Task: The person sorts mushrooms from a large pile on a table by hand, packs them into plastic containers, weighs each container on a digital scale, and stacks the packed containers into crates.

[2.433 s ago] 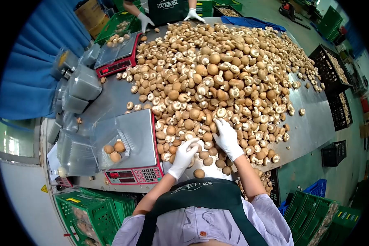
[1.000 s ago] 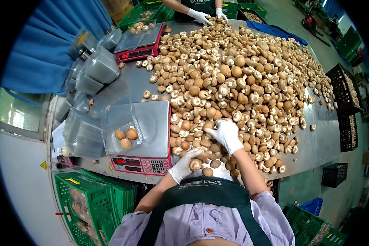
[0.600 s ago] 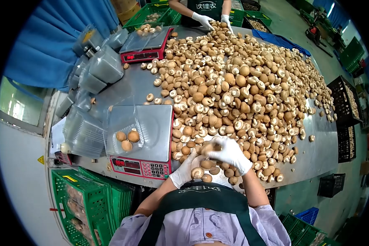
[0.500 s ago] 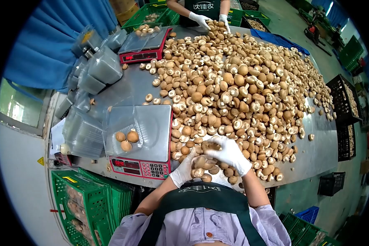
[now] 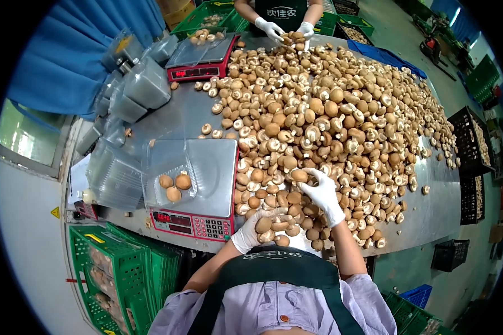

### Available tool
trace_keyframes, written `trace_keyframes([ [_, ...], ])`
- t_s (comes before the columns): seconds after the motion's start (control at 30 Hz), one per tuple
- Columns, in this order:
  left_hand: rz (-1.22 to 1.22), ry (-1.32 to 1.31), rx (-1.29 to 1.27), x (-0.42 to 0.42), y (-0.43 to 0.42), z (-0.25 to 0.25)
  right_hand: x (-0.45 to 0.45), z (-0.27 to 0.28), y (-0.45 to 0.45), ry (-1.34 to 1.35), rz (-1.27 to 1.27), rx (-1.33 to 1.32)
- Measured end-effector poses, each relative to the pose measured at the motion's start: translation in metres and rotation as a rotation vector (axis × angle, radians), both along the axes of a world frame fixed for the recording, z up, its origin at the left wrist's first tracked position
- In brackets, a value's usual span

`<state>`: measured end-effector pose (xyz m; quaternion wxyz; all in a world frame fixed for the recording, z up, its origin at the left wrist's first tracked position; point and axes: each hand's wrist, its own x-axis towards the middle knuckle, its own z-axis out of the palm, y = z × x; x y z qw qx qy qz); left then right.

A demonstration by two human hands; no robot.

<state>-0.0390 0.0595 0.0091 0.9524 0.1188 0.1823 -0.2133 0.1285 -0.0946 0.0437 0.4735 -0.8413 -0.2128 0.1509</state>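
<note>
My left hand [image 5: 246, 237], in a white glove, is curled round several brown-capped mushrooms [image 5: 264, 225] close to my apron; its fingers are partly hidden by them. Farther forward, my gloved right hand [image 5: 323, 196] has a single mushroom [image 5: 299, 175] between thumb and fingers, at the near edge of the big mushroom heap [image 5: 341, 123]. To the left, a red-framed digital scale [image 5: 215, 173] carries a clear plastic tray [image 5: 191, 196] with three mushrooms in it.
Stacked clear trays [image 5: 114, 176] stand left of the scale. A second scale [image 5: 198, 70] is at the back left. Opposite me, a co-worker's gloved hands [image 5: 271, 29] hold mushrooms. Green crates [image 5: 117, 273] stand below the table's left side, black crates [image 5: 470, 137] to the right.
My right hand has moved forward and right, away from my left hand, and now grips a mushroom from the heap. My left hand stays near the apron with its mushrooms.
</note>
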Motion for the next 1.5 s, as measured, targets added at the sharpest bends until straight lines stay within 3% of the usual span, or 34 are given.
trace_keyframes([
  [0.07, -0.007, -0.081, -0.178, 0.005, -0.002, -0.001, -0.012, 0.008, -0.013, 0.172, 0.068, 0.036],
  [0.13, -0.009, -0.056, -0.181, 0.002, -0.004, -0.004, -0.022, 0.008, -0.027, 0.051, 0.331, 0.023],
  [0.2, -0.013, -0.031, -0.177, 0.000, -0.005, -0.004, -0.030, 0.021, -0.033, 0.167, 0.431, 0.079],
  [0.27, -0.024, -0.110, -0.165, 0.002, -0.009, 0.000, -0.029, 0.020, -0.035, 0.038, 0.292, 0.023],
  [0.37, -0.025, -0.021, -0.079, 0.000, -0.010, 0.015, -0.016, 0.010, -0.029, 0.265, 0.079, -0.034],
  [0.47, -0.025, 0.071, 0.006, -0.001, -0.009, 0.010, -0.003, -0.034, -0.015, -0.288, -0.004, -0.121],
  [0.6, -0.011, 0.048, 0.076, 0.000, -0.012, 0.007, 0.011, -0.041, 0.017, -0.721, 0.197, -0.313],
  [0.73, -0.032, -0.031, 0.096, 0.001, -0.010, 0.008, 0.024, -0.055, 0.026, -0.604, 0.043, -0.170],
  [0.87, -0.020, 0.029, 0.068, -0.002, -0.008, 0.011, 0.019, -0.035, 0.012, -0.302, -0.048, -0.307],
  [1.0, 0.015, -0.061, 0.027, 0.000, -0.007, 0.011, 0.010, -0.007, 0.015, -0.291, -0.010, -0.501],
  [1.07, -0.066, -0.172, -0.192, 0.003, -0.005, 0.000, 0.009, -0.020, 0.026, -0.482, -0.051, -0.473],
  [1.17, -0.074, -0.094, -0.206, 0.003, -0.006, -0.001, 0.017, -0.052, 0.046, -0.722, 0.083, -0.558],
  [1.27, 0.003, -0.039, -0.004, 0.000, -0.008, 0.009, 0.023, -0.061, 0.053, -0.483, 0.009, -0.514],
  [1.3, 0.020, -0.023, 0.012, 0.000, -0.008, 0.011, 0.018, -0.036, 0.051, -0.317, -0.008, -0.442],
  [1.4, 0.077, -0.036, -0.006, 0.000, -0.008, 0.009, 0.017, -0.023, 0.032, -0.267, -0.031, -0.068],
  [1.43, 0.087, -0.021, 0.006, 0.008, -0.011, 0.012, 0.009, -0.003, 0.028, 0.025, -0.062, 0.086],
  [1.5, 0.067, -0.057, 0.070, 0.008, -0.005, 0.023, 0.003, -0.007, 0.018, 0.248, -0.030, 0.238],
])
